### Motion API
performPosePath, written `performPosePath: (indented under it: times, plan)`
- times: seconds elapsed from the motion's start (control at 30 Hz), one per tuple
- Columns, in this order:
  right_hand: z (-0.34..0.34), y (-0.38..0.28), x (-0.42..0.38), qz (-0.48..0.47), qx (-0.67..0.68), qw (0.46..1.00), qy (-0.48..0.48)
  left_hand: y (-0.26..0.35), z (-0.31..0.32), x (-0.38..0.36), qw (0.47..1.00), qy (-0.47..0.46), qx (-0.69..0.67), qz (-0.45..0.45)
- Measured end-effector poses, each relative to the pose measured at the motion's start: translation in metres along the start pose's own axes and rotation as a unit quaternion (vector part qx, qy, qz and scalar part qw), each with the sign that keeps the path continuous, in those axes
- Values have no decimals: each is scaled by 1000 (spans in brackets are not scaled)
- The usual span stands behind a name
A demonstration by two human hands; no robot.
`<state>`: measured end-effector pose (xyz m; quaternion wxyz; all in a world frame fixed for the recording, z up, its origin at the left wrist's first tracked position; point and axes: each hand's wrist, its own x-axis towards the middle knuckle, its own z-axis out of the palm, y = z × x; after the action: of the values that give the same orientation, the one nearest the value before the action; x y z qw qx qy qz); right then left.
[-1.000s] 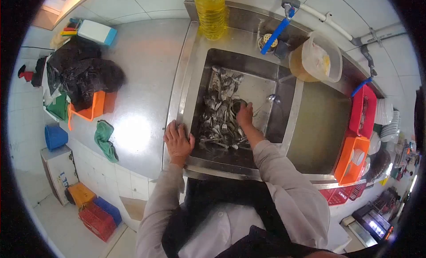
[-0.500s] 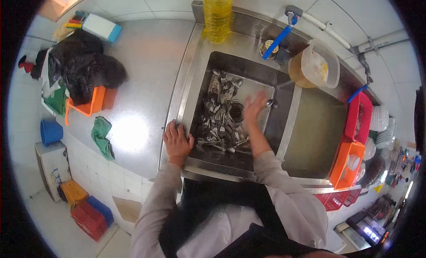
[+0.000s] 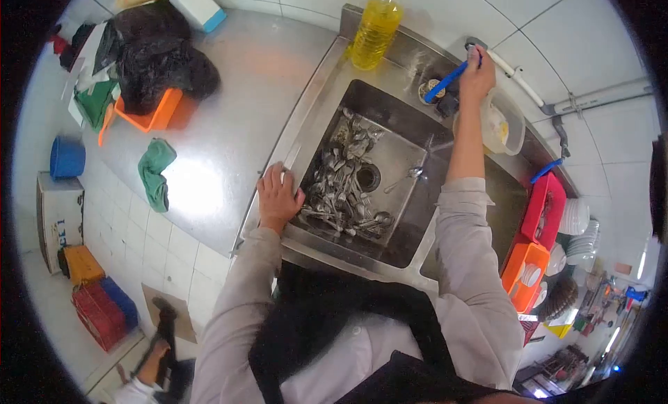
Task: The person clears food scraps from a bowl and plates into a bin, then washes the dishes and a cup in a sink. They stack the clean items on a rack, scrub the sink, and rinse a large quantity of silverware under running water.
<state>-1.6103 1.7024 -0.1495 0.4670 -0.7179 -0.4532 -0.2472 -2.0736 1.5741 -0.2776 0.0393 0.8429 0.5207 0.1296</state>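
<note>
My left hand (image 3: pixel 280 201) lies flat on the left rim of the metal sink (image 3: pixel 417 249), fingers loosely spread. At the back wall, my right hand (image 3: pixel 479 76) is closed around the upper end of a blue tap (image 3: pixel 447 83), whose long blue part points down toward the sink. Many forks and spoons (image 3: pixel 341 185) lie heaped on the left side of the basin, beside the round drain (image 3: pixel 368 177). A single spoon (image 3: pixel 415 172) sits apart near the basin's right wall. My right fingers partly hide the top of the tap.
A bottle of yellow liquid (image 3: pixel 376 32) stands behind the sink, and a clear plastic tub (image 3: pixel 513 129) at back right. Red (image 3: pixel 544 211) and orange (image 3: pixel 523 275) baskets line the right. A green cloth (image 3: pixel 156 174) lies on the left counter. Another person (image 3: pixel 149 376) appears at lower left.
My right hand has gone from above the basin up to the tap and closed on it. My left hand stays on the rim. The view has turned, and another person has appeared at lower left.
</note>
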Motion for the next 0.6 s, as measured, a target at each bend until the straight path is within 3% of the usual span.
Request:
performPosePath:
  times: [0.1, 0.13, 0.17, 0.2, 0.3, 0.37, 0.43, 0.47, 0.53, 0.6]
  plan:
    - [-3, 23, 3, 95, 234, 965, -68, 0, 3, 0, 1000, 23, 5, 3]
    - [0, 36, 3, 91, 238, 964, -71, 0, 3, 1, 1000, 23, 0, 3]
    - [2, 45, 1, 161, 403, 897, -86, 0, 2, 0, 1000, 22, -5, 4]
    - [6, 54, -4, 227, 551, 797, -99, 0, 2, -2, 1000, 23, -5, 1]
    - [3, 40, -48, 297, 567, 764, -84, -1, 4, 0, 998, 46, -39, -1]
    - [9, 11, -98, 422, 597, 681, -36, -2, 5, -2, 999, 19, -26, -14]
    - [21, -7, -156, 583, 515, 626, -65, -2, 7, -3, 999, 24, -18, -17]
    - [29, -12, -174, 582, 517, 624, -68, -3, 7, -4, 1000, 24, -10, -10]
    - [43, -18, -203, 835, 468, 287, -37, -2, 7, -5, 1000, 21, -3, -13]
    - [53, -23, -210, 805, 504, 313, -15, -2, 8, -3, 1000, 21, 3, -15]
